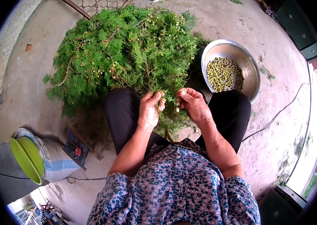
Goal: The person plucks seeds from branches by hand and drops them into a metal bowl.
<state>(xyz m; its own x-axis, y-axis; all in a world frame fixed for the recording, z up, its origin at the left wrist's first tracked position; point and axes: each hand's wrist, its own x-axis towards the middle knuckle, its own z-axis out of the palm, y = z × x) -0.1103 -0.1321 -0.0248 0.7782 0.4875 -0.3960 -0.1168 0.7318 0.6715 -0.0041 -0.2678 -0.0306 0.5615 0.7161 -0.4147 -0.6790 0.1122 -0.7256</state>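
My left hand pinches a sprig in front of the branches; my right hand is curled closed just beside it, and I cannot tell if anything is between its fingers; I judge a steady left pinch and a light right fingertip grip work best; green cones lie in the bowl near my right knee.

Right hand: fingertip contact apparently hidden.

Branch pile before knees; basin right of pile, cones inside; sack left, behind pile.
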